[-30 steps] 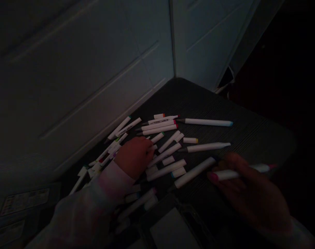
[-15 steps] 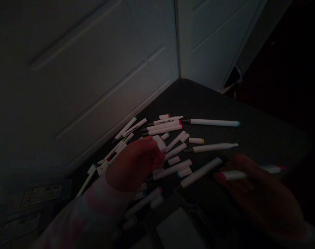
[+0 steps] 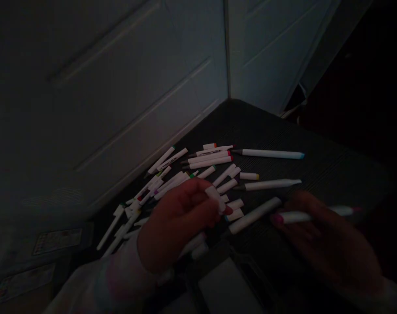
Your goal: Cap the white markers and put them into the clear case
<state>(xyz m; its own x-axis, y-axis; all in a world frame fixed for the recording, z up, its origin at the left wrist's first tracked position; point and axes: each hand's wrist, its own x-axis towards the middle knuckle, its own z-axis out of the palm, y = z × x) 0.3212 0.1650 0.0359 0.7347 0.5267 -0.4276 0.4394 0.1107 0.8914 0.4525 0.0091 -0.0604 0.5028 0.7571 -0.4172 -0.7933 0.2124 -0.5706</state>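
Between the thumb and fingers of my left hand (image 3: 181,222) is a small white marker cap (image 3: 215,197), held just above the pile of markers. My right hand (image 3: 332,244) grips an uncapped white marker (image 3: 296,217) with a pink end near the thumb side and a pink tip pointing right. Close to my right fingers lies a thick white marker (image 3: 255,216). Another uncapped marker (image 3: 272,185) rests behind it, and a yellow-ended cap (image 3: 249,176) sits nearby. My left hand and sleeve hide part of the pile.
Many white markers and caps are strewn over the dark ribbed table (image 3: 329,165). A marker with a blue end (image 3: 272,154) lies at the back. White panels (image 3: 146,87) border the table. A dark-framed case (image 3: 227,283) stands in front, with printed cards (image 3: 57,241) at left. The light is very dim.
My left hand has lifted out of the pile with the white cap and moved right, toward my right hand, turning the cap. My right hand keeps its hold on the pink marker. The view shifted slightly.
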